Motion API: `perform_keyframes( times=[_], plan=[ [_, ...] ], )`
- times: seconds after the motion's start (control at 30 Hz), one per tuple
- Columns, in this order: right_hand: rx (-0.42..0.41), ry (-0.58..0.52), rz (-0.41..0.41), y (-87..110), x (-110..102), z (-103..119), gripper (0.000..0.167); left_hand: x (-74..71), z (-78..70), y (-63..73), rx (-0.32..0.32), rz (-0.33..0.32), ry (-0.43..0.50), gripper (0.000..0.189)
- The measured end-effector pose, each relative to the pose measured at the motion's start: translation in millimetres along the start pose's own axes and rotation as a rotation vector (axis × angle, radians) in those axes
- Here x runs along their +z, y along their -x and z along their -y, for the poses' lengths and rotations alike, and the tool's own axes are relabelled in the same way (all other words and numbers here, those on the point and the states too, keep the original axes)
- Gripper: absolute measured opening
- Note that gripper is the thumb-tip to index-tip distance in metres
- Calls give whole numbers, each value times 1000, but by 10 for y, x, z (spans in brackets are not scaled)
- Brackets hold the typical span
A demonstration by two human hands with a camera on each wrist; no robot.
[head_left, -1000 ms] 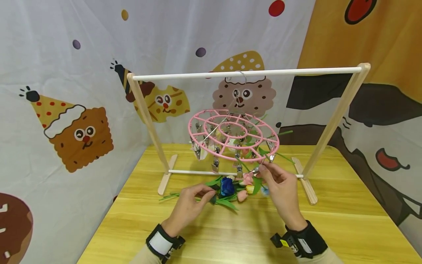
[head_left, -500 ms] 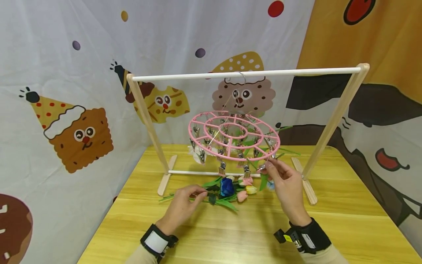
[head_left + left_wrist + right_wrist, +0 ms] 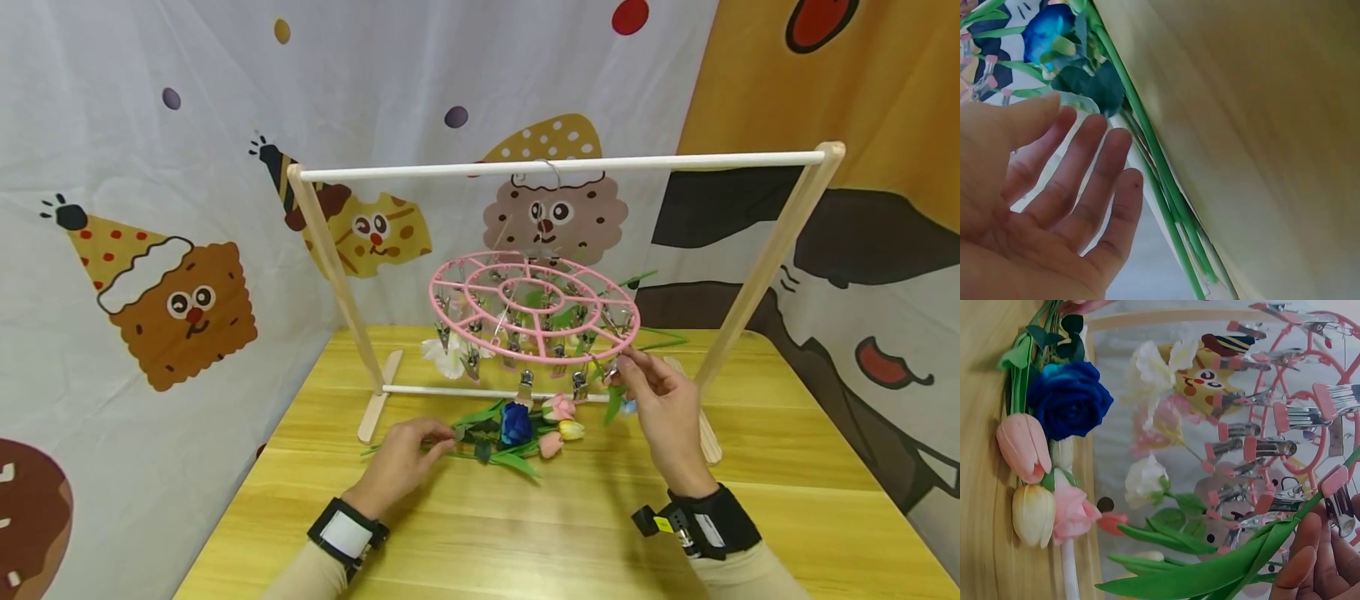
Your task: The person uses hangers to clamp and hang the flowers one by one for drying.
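Clip point(image 3: 1339, 503) in the pinch of right hand point(image 3: 663, 417), left hand point(image 3: 401, 462) loosely curved, empty, beside green stems point(image 3: 1164, 175).

On the head feed I counted one left hand point(image 3: 396, 461) at seven o'clock and one right hand point(image 3: 663, 417) at four, each with one black wrist strap point(image 3: 345, 533). One rack point(image 3: 480, 169) carried one three-ringed pink hanger point(image 3: 541, 346). Between five and six lay one blue rose point(image 3: 516, 424), one yellow tulip point(image 3: 571, 430), one pink tulip point(image 3: 551, 444), one pink bloom point(image 3: 558, 407), one half-hidden pale bud point(image 3: 1062, 456). The metal clips point(image 3: 527, 381) overlapped; I made out over a dozen.
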State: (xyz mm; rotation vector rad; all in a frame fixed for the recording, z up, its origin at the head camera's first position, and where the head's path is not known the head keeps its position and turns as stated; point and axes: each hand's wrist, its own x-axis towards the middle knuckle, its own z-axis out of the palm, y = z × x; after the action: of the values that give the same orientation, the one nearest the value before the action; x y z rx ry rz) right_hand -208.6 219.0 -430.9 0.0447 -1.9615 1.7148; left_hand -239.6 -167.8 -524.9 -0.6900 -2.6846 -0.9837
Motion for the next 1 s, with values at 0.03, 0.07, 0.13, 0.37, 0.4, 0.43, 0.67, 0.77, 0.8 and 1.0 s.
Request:
perform_keyframes(
  times=[0.03, 0.07, 0.13, 0.37, 0.4, 0.43, 0.67, 0.77, 0.8, 1.0],
  plan=[
    [5, -4, -5, -13, -6, -4, 27, -3, 14, 0, 10, 9, -27, 9],
    [9, -4, -8, -26, -12, -9, 27, -5, 25, -1, 21, 16, -51, 9],
    [24, -4, -8, -54, -24, -25, 27, -12, 43, 1, 39, 39, -94, 9],
    [90, 26, -3, -114, -74, -68, 34, -32, 47, -2, 35, 124, -187, 11],
    [93, 31, -6, -123, -80, -72, 34, -33, 45, -4, 35, 128, -191, 11],
    [96, 35, -7, -134, -85, -76, 35, -33, 42, -5, 34, 131, -196, 12],
    [90, 47, -11, -172, -116, -92, 38, -22, 38, -23, 46, 130, -249, 14],
    [91, 59, -9, -180, -129, -91, 41, -18, 45, -31, 48, 142, -269, 13],
    [90, 62, -8, -182, -133, -91, 42, -16, 48, -34, 51, 145, -272, 13],
    [74, 73, -9, -191, -159, -108, 42, -18, 42, -33, 79, 142, -276, 15]
  ],
)
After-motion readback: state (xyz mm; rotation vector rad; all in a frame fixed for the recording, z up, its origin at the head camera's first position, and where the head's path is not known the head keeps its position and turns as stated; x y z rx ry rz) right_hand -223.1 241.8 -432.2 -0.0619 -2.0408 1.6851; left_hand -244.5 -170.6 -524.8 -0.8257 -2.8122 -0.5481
